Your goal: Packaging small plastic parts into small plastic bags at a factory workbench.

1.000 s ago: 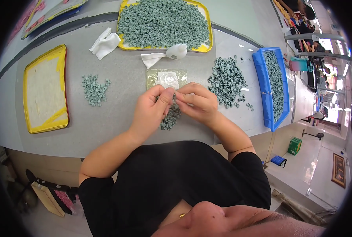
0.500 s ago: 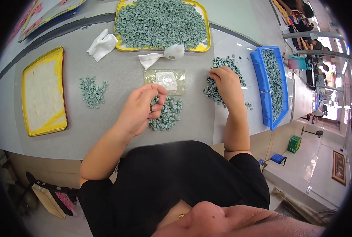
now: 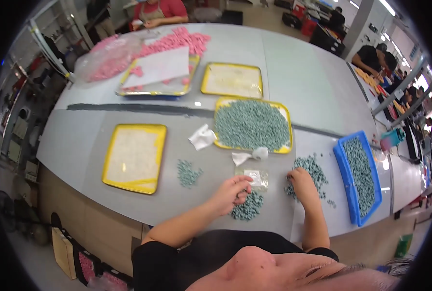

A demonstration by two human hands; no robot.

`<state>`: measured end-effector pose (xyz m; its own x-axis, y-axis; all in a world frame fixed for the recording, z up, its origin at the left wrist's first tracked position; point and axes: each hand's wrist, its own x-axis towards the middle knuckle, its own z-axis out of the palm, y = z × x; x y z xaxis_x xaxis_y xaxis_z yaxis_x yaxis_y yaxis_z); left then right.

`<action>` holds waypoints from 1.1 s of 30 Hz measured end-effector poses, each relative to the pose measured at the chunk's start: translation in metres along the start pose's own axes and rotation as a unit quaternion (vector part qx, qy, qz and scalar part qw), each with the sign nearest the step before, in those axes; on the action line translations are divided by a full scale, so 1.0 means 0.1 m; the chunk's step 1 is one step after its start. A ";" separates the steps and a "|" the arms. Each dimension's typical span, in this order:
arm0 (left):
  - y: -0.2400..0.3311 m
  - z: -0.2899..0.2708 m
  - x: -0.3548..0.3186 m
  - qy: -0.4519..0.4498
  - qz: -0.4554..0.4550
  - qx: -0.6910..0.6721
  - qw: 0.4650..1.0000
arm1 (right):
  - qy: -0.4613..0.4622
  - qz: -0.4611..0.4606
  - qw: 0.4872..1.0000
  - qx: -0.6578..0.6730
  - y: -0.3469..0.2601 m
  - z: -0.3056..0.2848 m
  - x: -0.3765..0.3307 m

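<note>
Curled over the near pile of small grey-green pieces [image 3: 249, 207] is my left hand [image 3: 233, 194], its thumb and fingers drawn together; whatever they hold is too small to make out. My right hand [image 3: 302, 185] pinches at the edge of a darker, shinier green pile [image 3: 317, 173], and its fingertips hide what is between them. Between the hands lies a clear square plate [image 3: 263, 183] with a white patch. Just beyond it rests a white cloth-like piece with a rounded end [image 3: 259, 153]. A smaller green pile [image 3: 188, 173] is left of my left hand.
A yellow-rimmed tray [image 3: 289, 128] heaped with green pieces stands beyond, beside a crumpled white cloth [image 3: 202, 137]. A blue bin [image 3: 352, 194] is at right, another yellow-rimmed tray [image 3: 133, 157] at left. Pink pieces [image 3: 182, 41] lie farther back, near another person [image 3: 165, 14].
The view has tilted up and now takes in the far table, pink pieces and a co-worker. My hands stay by the same two piles, with little visible change in their grip.
</note>
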<state>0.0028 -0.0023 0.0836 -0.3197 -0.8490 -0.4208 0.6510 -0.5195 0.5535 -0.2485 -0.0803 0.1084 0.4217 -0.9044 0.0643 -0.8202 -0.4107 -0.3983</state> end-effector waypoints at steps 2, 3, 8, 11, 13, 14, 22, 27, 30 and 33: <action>-0.02 0.10 -0.09 -0.007 0.016 0.007 1.000 | 0.027 -0.018 0.999 -0.011 0.02 -0.06 -0.10; -0.03 0.14 -0.13 -0.004 0.017 0.002 1.000 | 0.023 -0.022 0.999 -0.008 0.06 -0.06 -0.14; -0.08 0.16 -0.28 -0.028 0.038 -0.007 0.999 | 0.012 -0.007 1.000 0.007 0.00 -0.13 -0.33; -0.16 0.16 -0.39 -0.034 0.040 -0.049 0.997 | 0.000 0.026 0.998 0.056 -0.08 -0.27 -0.43; -0.18 0.22 -0.46 -0.033 0.032 -0.035 0.998 | 0.091 -0.010 0.991 0.100 -0.03 -0.27 -0.52; -0.17 0.22 -0.49 -0.034 0.045 -0.035 0.998 | 0.144 -0.059 0.985 0.073 0.02 -0.21 -0.53; -0.20 0.23 -0.64 0.005 0.024 -0.081 0.996 | 0.182 -0.130 0.972 0.074 -0.13 -0.16 -0.64; -0.18 0.33 -0.65 0.012 0.021 -0.060 0.998 | 0.139 -0.047 0.976 0.164 -0.08 -0.10 -0.72; -0.27 0.35 -0.63 0.001 0.029 -0.047 0.998 | 0.113 -0.028 0.981 0.155 -0.07 -0.17 -0.78; -0.40 0.34 -0.55 0.006 0.036 -0.048 0.998 | 0.139 -0.106 0.980 0.100 0.00 -0.22 -0.81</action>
<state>-0.0289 0.0624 0.1087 -0.2615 -0.8826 -0.3906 0.7359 -0.4442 0.5110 -0.2914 -0.0092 0.1234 0.4297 -0.8092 0.4006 -0.6220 -0.5869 -0.5184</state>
